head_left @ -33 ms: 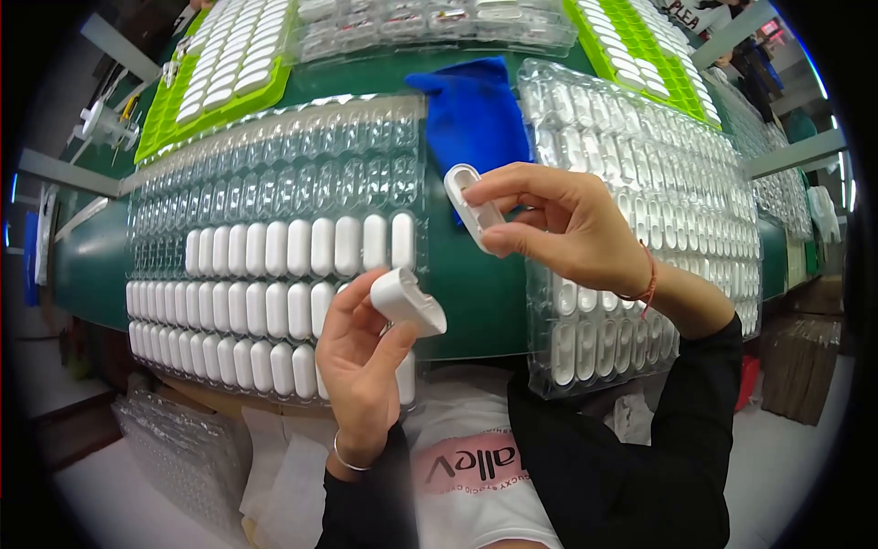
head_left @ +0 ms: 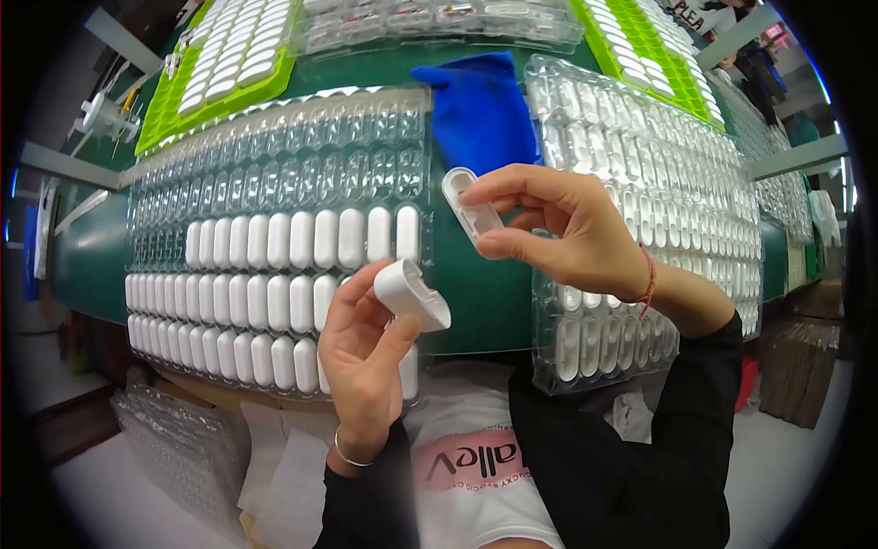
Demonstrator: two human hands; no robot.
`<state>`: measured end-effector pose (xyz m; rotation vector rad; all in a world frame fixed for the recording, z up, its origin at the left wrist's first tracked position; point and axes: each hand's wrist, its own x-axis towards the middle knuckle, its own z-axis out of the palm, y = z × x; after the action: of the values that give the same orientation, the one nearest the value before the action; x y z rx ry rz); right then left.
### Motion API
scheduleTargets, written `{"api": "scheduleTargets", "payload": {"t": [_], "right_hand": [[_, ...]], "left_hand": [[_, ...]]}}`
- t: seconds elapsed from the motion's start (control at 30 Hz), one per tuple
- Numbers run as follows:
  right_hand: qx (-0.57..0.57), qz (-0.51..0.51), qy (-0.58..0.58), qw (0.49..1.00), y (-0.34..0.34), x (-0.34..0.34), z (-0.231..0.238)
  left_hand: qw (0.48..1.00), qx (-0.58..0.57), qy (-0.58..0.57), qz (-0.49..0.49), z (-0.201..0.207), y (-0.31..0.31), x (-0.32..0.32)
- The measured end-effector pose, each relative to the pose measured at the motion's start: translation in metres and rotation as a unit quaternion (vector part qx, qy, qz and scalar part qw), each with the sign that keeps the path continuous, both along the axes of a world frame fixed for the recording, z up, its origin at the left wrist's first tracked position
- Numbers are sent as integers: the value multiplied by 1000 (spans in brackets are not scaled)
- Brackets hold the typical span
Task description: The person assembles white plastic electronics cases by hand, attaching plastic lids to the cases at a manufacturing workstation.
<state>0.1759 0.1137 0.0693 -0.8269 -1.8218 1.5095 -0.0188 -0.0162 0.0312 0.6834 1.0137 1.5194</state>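
Observation:
My left hand (head_left: 368, 352) grips a hollow white plastic case shell (head_left: 402, 291), tilted with its open side toward the upper right. Between the thumb and fingertips of my right hand (head_left: 569, 220) is an oval white inner tray piece (head_left: 471, 203) with recesses in it. The two parts are apart, the tray piece higher and a little to the right. To the left, a clear blister tray (head_left: 302, 146) holds rows of white oval cases (head_left: 267, 305) and has vacant pockets at its far side. The clear tray (head_left: 546, 361) on the right carries many white recessed inner pieces.
A blue cloth (head_left: 485, 112) lies on the green tabletop (head_left: 480, 316) between the trays. Green racks (head_left: 169, 128) of white parts stand at the back left and back right. Another clear tray (head_left: 439, 35) with parts is at the back middle. Stacked clear trays (head_left: 174, 448) lean below the left edge.
The whole scene has shifted slightly in the picture. Both hands keep their holds; the shell and the tray piece stay apart.

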Motion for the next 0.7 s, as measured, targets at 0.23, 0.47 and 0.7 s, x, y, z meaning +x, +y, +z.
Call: {"api": "scheduleTargets", "payload": {"t": [0.23,0.47,0.7], "right_hand": [[73,37,-31,996,-19,-28,-6],[125,41,-44,990,-26,-31,-5],[139,31,-28,989,-28,-31,-10]], "left_hand": [[997,-9,-79,-4,-1,-2,-10],[998,2,-56,-16,-7,-3,-12],[998,65,-7,-2,-8,-3,-10]]}}
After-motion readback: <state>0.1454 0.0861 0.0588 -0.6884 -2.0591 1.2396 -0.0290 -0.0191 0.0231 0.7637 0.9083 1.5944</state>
